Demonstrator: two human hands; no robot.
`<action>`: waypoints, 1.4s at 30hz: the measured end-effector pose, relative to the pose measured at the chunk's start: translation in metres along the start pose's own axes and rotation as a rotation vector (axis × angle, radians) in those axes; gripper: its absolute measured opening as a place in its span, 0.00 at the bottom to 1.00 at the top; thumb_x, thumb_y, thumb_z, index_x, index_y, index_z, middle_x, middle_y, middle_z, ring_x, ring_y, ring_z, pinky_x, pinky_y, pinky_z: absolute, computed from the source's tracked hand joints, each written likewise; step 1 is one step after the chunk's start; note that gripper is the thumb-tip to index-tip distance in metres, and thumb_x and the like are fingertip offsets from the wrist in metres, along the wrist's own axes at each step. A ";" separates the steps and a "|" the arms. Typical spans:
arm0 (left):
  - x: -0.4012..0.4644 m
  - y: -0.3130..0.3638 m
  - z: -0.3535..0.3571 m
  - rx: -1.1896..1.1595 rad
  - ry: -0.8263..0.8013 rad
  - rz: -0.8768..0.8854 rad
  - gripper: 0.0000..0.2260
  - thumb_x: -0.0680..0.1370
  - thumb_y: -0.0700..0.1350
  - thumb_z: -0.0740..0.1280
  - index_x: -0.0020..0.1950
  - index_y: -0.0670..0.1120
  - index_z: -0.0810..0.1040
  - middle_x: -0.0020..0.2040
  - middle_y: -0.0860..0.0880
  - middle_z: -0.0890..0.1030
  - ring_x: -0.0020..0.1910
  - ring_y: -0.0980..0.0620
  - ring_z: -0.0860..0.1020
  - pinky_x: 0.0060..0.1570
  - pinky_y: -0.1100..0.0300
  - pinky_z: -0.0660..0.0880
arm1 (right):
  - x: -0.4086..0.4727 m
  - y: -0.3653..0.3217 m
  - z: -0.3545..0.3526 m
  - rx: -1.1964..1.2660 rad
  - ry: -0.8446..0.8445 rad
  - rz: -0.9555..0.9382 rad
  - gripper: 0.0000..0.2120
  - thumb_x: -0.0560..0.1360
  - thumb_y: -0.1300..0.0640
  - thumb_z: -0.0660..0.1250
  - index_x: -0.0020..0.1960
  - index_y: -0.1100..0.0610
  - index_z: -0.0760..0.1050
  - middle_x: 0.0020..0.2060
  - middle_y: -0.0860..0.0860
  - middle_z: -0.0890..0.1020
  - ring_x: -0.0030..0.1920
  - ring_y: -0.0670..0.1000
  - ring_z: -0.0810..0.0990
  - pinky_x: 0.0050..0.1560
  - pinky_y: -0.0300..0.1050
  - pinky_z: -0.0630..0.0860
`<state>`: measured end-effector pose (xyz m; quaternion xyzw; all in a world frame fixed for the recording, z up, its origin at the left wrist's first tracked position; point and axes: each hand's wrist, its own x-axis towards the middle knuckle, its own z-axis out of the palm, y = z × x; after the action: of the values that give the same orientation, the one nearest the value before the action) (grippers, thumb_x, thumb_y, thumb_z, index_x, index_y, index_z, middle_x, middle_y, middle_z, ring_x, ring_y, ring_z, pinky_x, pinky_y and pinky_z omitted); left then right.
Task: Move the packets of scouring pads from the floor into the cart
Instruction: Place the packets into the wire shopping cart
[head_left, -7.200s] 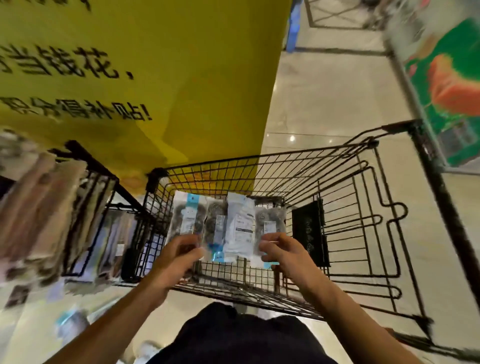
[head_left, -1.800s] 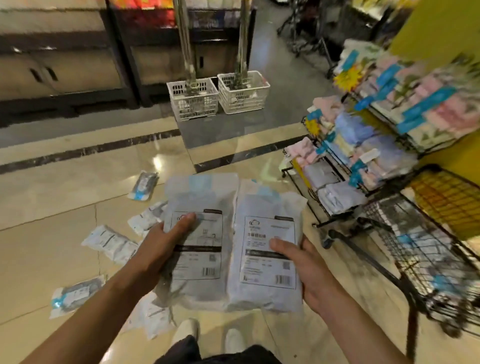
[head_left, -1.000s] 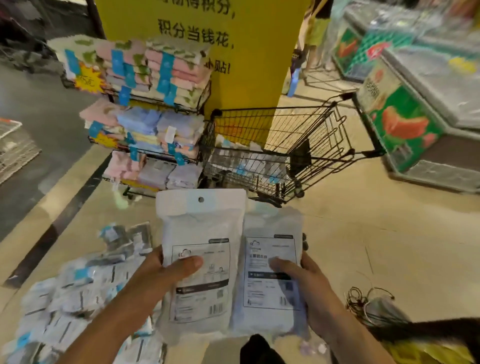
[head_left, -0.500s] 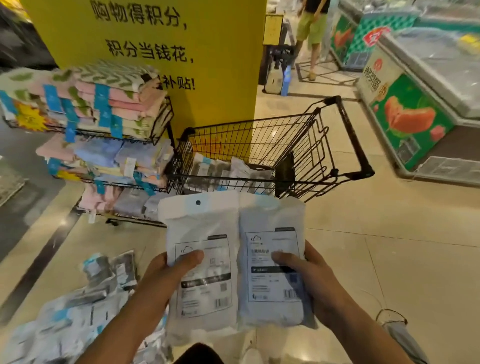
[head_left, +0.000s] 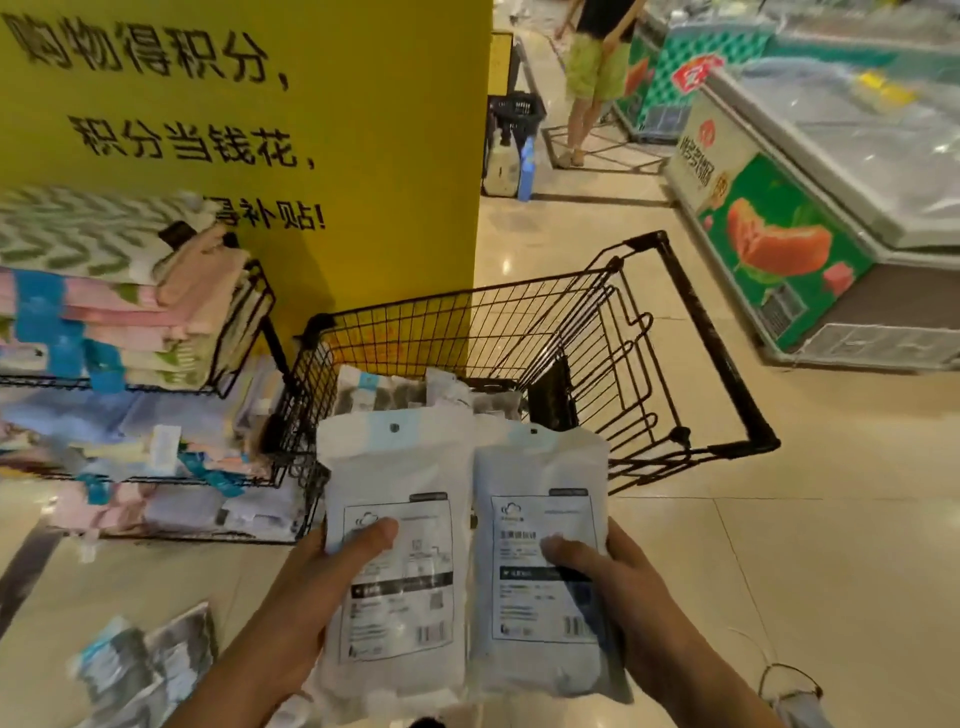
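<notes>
White plastic packets, two stacks side by side, are held up in front of the person w/ printed labels facing the camera. The left hand grips the left packet stack, thumb across the label and fingers hidden behind; the right hand grips the right packet stack the same way, thumb on the label. The two stacks touch along their inner edges and hang upright, tops w/ pale blue header and a hang hole. Just beyond them stands a black wire cart, its near rim level w/ the tops of the held packets, handle to the right. Inside the cart, packets already in the cart lie on the bottom toward the left end, grey pads showing through clear fronts; a dark flap hangs on the inner wall at the right. At bottom left more packets on the floor lie in a loose heap on the beige tile floor, blurred. Left of the cart, touching or just beside it, is a black wire rack stacked w/ folded towels in pink, green and blue on the upper tier, paler ones below. Behind cart and rack rises a yellow pillar w/ dark Chinese lettering. At right, a chest freezer w/ a green front panel and a red fruit picture. Far back, another person's legs next to a small dark basket.
</notes>
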<state>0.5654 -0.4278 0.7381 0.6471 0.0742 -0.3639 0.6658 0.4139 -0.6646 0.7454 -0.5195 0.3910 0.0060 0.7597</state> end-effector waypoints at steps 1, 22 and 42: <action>0.012 0.010 0.001 -0.004 -0.017 -0.018 0.48 0.48 0.64 0.86 0.65 0.48 0.83 0.56 0.45 0.88 0.55 0.41 0.87 0.63 0.40 0.79 | 0.009 -0.007 0.003 0.006 0.010 0.000 0.18 0.76 0.61 0.74 0.65 0.57 0.77 0.50 0.60 0.89 0.50 0.63 0.89 0.53 0.64 0.86; 0.255 0.084 0.070 0.076 0.083 -0.130 0.16 0.76 0.46 0.76 0.64 0.51 0.82 0.56 0.44 0.88 0.54 0.42 0.87 0.57 0.41 0.82 | 0.265 -0.101 -0.026 -0.020 0.069 0.123 0.18 0.77 0.64 0.72 0.66 0.58 0.75 0.54 0.59 0.88 0.52 0.61 0.89 0.52 0.61 0.87; 0.578 -0.046 0.044 0.527 0.030 -0.225 0.16 0.80 0.54 0.73 0.59 0.43 0.83 0.40 0.49 0.86 0.32 0.57 0.82 0.32 0.62 0.80 | 0.582 0.033 -0.023 -0.142 0.349 0.272 0.12 0.76 0.64 0.74 0.57 0.53 0.80 0.48 0.54 0.89 0.45 0.58 0.90 0.42 0.55 0.87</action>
<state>0.9407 -0.6885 0.3778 0.7907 0.0583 -0.4327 0.4290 0.7908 -0.8993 0.3665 -0.5072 0.5816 0.0457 0.6343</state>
